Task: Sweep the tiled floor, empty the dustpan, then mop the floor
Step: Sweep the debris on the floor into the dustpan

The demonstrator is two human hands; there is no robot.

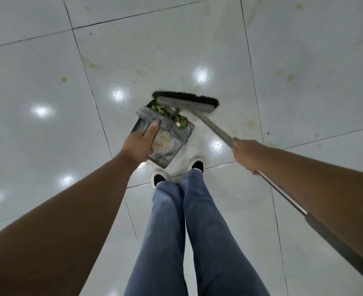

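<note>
Our left hand (141, 144) grips the metal dustpan (165, 137) by its rigid handle bar, low over the tiled floor (48, 71). Its loose scraps (170, 114) look light and could spill, so we'd keep it level. Our right hand (245, 155) wraps the stiff broom (187, 101) pole.

1. I see both of my forearms bare, with no sleeves, watch or bands on them.
2. My hands (139, 144) (245, 155) wear no gloves.
3. My blue trousers (189, 231) hang loose and long.
4. My shoes (159, 178) are white with dark openings on top.
</note>
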